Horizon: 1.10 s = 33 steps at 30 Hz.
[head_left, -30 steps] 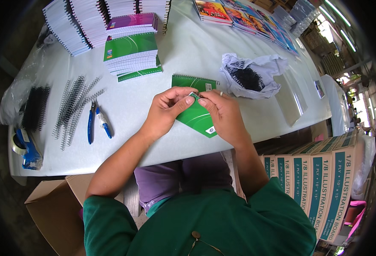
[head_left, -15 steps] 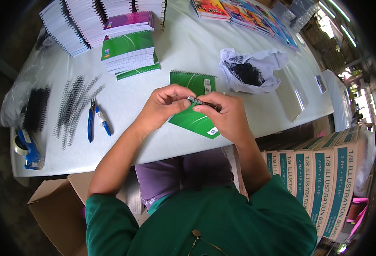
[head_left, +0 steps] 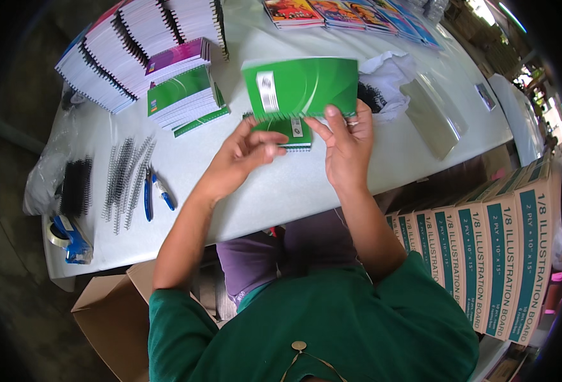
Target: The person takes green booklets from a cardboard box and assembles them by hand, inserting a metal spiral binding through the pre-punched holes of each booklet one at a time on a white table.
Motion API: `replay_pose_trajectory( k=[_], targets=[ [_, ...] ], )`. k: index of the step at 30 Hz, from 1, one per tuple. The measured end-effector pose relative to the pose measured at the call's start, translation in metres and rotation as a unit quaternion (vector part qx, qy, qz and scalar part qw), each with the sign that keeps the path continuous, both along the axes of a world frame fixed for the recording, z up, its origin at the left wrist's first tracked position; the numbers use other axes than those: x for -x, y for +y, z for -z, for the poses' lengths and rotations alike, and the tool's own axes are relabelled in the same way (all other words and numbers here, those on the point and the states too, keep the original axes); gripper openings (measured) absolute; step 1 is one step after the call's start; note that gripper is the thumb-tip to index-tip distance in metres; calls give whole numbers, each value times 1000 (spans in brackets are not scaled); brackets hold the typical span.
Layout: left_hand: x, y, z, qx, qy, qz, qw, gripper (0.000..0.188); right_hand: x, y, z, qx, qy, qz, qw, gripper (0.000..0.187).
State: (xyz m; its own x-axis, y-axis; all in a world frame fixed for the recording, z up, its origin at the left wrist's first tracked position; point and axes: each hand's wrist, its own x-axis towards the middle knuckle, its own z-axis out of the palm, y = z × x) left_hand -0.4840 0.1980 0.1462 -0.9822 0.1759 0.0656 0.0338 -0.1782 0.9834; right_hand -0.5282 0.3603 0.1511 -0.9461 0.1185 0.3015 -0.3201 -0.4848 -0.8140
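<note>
A green notebook (head_left: 303, 86) with a white label is raised above the table, its bound edge towards me. My right hand (head_left: 348, 143) is closed on its lower right corner, thumb on the cover. My left hand (head_left: 246, 156) is close below the lower left edge, thumb and fingers apart and slightly blurred; one fingertip appears to reach the notebook's edge. Beneath, another green notebook (head_left: 281, 132) rests on the table, partly covered by the raised one and my left hand. Black coils (head_left: 371, 97) in crumpled white wrapping (head_left: 392, 70) sit behind my right hand.
Loose wire coils (head_left: 125, 181), blue-handled pliers (head_left: 148, 194), a blue cutter (head_left: 164, 193) and a tape dispenser (head_left: 71, 239) are at left. Green notebooks (head_left: 182, 95) are stacked behind, near tall spiral-bound stacks (head_left: 122, 60). Colourful books (head_left: 348, 16) lie far back; cartons (head_left: 485, 254) stand right.
The small coil piece between my fingers is no longer visible there. A green notebook is now lifted in my right hand, and my left hand has opened. The view has shifted slightly.
</note>
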Motion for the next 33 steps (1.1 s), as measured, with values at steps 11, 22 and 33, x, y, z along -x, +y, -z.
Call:
replay_pose_trajectory(
  k=[11, 22, 33],
  targets=[
    [13, 4, 43, 570, 216, -223, 760, 48, 16, 27, 86, -576, 115, 170, 791, 47],
    [0, 7, 53, 605, 115, -256, 745, 46, 15, 33, 95, -546, 72, 88, 830, 73],
    [3, 14, 53, 569, 122, -315, 749, 29, 20, 32, 88, -436, -45, 55, 897, 57]
  ],
)
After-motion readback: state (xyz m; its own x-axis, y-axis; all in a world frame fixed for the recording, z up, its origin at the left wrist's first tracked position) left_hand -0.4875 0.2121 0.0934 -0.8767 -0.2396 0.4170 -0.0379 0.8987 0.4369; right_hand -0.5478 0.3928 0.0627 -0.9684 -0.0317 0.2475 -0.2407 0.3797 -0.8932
